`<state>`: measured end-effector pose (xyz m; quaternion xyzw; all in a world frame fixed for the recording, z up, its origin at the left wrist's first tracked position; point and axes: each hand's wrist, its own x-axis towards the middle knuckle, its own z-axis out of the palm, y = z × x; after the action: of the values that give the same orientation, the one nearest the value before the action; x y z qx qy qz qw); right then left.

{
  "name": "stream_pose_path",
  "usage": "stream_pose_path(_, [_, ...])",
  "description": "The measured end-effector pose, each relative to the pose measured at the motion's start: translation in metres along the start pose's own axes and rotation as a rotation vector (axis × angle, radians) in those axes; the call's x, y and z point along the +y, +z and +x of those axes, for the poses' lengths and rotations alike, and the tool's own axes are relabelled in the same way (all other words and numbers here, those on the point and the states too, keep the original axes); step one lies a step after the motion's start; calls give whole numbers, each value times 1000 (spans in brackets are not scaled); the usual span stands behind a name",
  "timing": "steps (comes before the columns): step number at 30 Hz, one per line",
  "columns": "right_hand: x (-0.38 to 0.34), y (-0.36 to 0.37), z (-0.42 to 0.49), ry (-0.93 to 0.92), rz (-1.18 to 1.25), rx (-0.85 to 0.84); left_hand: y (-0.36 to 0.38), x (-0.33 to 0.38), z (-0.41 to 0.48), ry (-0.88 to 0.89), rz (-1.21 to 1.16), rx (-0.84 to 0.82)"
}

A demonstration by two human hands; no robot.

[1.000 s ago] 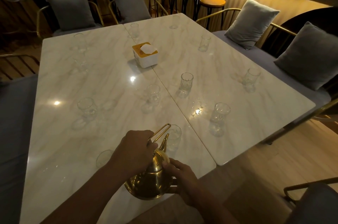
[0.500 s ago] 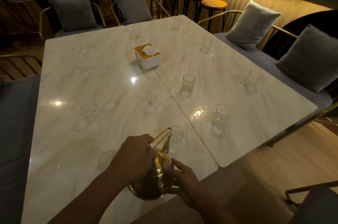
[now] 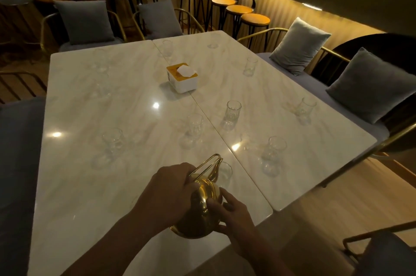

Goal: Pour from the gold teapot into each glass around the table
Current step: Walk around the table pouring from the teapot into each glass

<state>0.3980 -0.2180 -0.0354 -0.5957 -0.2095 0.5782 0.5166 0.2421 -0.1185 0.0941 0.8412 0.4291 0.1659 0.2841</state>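
1. Two hands hold the round, shiny gold teapot [image 3: 203, 194] at the bottom middle of the picture, by the near edge of the white marble counter [image 3: 90, 185].
2. The left hand [image 3: 171, 188] has its grip closed around the thin gold handle on top. The right hand [image 3: 234, 212] wraps its grip on the pot's side, with fingers up high and thumb down low.
3. The pot leans forward. Its curved spout [image 3: 216, 170] points at the small clear glass [image 3: 226, 174] just behind it, so I think this is the glass being filled.
4. To do it well, tip slowly and hold the spout tip right over the mouth of the glass. Let the right hand steady the pot so it does not wobble. Stop before the drink gets to the top.
5. I cannot see any drink coming out. The spout hides part of that glass, so I cannot tell how full it is.
6. Many more clear glasses stand around the counter, like the middle glass [image 3: 233, 116] and the lower right glass [image 3: 273, 152]. They look empty, but the room is dim.
7. A white tissue box with a yellow top [image 3: 182, 77] sits in the upper middle, with a white tissue poking out.
8. Most of the job looks to be ahead.
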Motion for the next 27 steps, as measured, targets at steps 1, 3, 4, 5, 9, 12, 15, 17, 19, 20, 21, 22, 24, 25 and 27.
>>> stream_pose_path(1, [-5,3,-1,-19,-1,9,-6,-1,1,19,-7,6])
stream_pose_path(3, [-15,10,0,-56,-21,27,-20,-2,5,56,-18,26])
stream_pose_path(4, [-20,14,1,-78,-27,33,-27,-2,7,73,-23,42])
stream_pose_path(5, [-26,20,3,-97,-31,39,-34,-2,11,91,-27,56])
stream_pose_path(9, [-49,42,15,-154,-40,66,-63,-5,27,146,-26,93])
stream_pose_path(12, [-61,57,34,-157,1,81,-79,-12,45,187,6,127])
stream_pose_path(15, [-70,72,59,-149,10,102,-88,-22,68,180,40,154])
stream_pose_path(17, [-75,79,78,-144,8,98,-89,-32,85,167,73,157])
stream_pose_path(19, [-78,82,98,-143,11,79,-87,-42,102,155,114,151])
stream_pose_path(20, [-78,83,108,-139,14,68,-86,-47,110,142,128,144])
stream_pose_path(21, [-79,84,117,-133,18,60,-84,-52,119,129,138,138])
stream_pose_path(22, [-78,83,127,-126,25,48,-82,-56,127,118,149,129])
stream_pose_path(24, [-76,83,145,-99,41,22,-77,-65,143,95,170,107])
stream_pose_path(25, [-75,83,153,-76,53,19,-75,-68,150,78,180,97])
stream_pose_path(27, [-72,83,169,-25,72,22,-69,-73,164,39,194,84])
